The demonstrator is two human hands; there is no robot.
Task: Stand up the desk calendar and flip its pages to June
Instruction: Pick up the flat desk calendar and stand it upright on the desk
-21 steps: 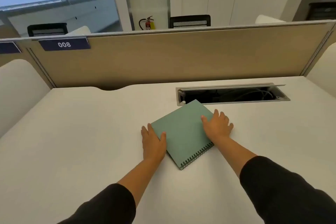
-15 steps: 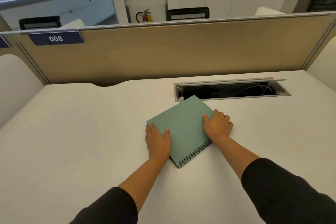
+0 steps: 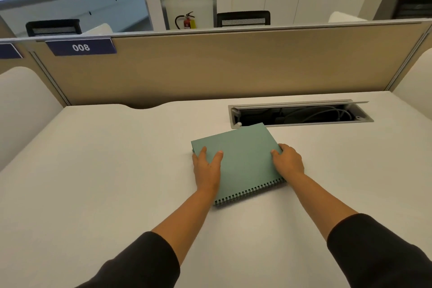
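Note:
The desk calendar [image 3: 245, 159] lies flat on the white desk [image 3: 105, 182], showing its plain green cover, with the black spiral binding along its near edge. My left hand [image 3: 207, 169] grips its left side, fingers at the left edge and thumb lying on the cover. On the opposite side my right hand [image 3: 288, 161] holds the right edge, thumb on top and fingers curled around the side. No page or month is visible.
An open cable tray [image 3: 301, 114] with wires is set into the desk just behind the calendar's far corner. A tan partition [image 3: 233, 65] with a "008" label [image 3: 80, 47] closes off the back. White side panels stand at left and right.
Both hands closed in on the calendar's sides; the left hand moved onto the cover. The calendar turned a little, so its spiral edge faces me more squarely.

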